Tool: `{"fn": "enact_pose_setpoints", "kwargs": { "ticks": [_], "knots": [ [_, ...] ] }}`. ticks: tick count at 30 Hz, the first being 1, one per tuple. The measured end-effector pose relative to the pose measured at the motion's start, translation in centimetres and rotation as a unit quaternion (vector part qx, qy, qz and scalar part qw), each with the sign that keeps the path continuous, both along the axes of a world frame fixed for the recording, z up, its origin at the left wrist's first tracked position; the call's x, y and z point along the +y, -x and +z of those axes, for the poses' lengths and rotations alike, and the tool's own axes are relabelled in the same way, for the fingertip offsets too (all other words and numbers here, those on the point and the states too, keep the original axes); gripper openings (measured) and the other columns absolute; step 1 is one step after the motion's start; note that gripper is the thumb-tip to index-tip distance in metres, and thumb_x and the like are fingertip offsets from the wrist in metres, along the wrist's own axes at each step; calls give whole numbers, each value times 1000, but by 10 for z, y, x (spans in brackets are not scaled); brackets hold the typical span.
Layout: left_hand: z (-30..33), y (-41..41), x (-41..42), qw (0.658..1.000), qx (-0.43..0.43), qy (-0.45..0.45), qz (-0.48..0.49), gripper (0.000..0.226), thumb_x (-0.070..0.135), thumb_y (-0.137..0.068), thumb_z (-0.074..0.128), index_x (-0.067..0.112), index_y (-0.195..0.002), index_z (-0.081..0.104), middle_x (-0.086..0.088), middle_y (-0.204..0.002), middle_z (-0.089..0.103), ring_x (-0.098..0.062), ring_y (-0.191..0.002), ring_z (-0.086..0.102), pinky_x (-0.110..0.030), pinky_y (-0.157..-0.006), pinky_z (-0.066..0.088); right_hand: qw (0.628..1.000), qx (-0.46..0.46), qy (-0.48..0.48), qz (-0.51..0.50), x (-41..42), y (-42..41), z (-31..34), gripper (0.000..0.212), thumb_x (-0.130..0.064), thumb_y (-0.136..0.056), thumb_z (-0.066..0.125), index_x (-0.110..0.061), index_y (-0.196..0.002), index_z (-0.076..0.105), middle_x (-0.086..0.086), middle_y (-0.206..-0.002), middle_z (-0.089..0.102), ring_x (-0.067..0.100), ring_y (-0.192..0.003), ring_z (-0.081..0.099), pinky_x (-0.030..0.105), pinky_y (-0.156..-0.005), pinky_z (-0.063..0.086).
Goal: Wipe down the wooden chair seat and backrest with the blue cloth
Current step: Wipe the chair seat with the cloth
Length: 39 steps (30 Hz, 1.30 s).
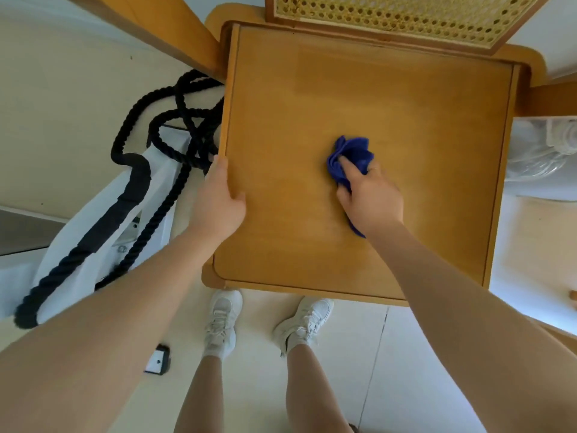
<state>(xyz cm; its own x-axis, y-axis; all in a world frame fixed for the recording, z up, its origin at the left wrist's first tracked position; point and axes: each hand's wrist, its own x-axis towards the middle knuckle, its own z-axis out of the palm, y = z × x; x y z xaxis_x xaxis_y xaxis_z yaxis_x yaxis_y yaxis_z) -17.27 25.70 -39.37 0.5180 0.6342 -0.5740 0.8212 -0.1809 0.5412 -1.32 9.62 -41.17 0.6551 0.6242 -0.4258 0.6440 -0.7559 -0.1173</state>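
The wooden chair seat fills the upper middle of the view, seen from above. Its cane-weave backrest runs along the top edge. My right hand grips the crumpled blue cloth and holds it down on the middle of the seat. A tail of the cloth sticks out under my wrist. My left hand holds the seat's left edge, thumb on top of the wood and fingers over the side.
A thick black rope lies coiled over white fabric on the floor left of the chair. White fabric also lies to the right. My feet in white shoes stand on the pale floor at the seat's front edge, near a small black-and-white object.
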Motion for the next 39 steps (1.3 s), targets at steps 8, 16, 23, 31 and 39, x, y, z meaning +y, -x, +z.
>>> {"fn": "enact_pose_setpoints", "kwargs": {
  "ticks": [8, 16, 23, 31, 39],
  "knots": [
    [9, 20, 28, 923, -146, 231, 271, 35, 10, -98, 43, 15, -132, 45, 10, -114, 57, 1, -106, 56, -19, -87, 46, 996, 58, -38, -48, 70, 95, 2, 51, -27, -97, 39, -26, -146, 25, 18, -148, 26, 35, -118, 43, 43, -88, 45],
    [12, 40, 31, 917, -140, 294, 231, 42, 28, -97, 41, 18, -138, 39, 6, -131, 50, -8, -122, 46, -38, -106, 35, 993, 61, -39, 91, 71, 102, 2, 52, -19, -94, 42, -33, -142, 29, 14, -136, 36, 35, -110, 47, 41, -80, 46],
    [10, 46, 26, 925, -140, 314, 162, 48, 41, -98, 33, 27, -143, 28, 16, -136, 40, 1, -124, 36, -31, -106, 30, 997, 69, -34, -7, 74, 143, 3, 50, -28, -94, 42, -28, -143, 30, 16, -138, 36, 34, -104, 49, 37, -73, 45],
    [8, 48, 25, 967, -55, 247, 10, 55, 52, -94, 34, 35, -145, 21, 19, -151, 16, 0, -133, 22, -28, -108, 18, 989, 61, -22, 135, 35, 149, 5, 58, -22, -78, 63, -35, -133, 47, 13, -121, 54, 32, -91, 58, 34, -69, 51],
    [-6, 57, 25, 973, 12, 116, -197, 75, -7, -89, 37, 23, -149, 4, 19, -152, -16, -4, -140, 4, -14, -95, 22, 999, 4, -53, 10, 36, 169, -7, 56, -20, -63, 76, -28, -117, 64, 18, -111, 64, 32, -68, 61, 30, -50, 48]
  ]
}}
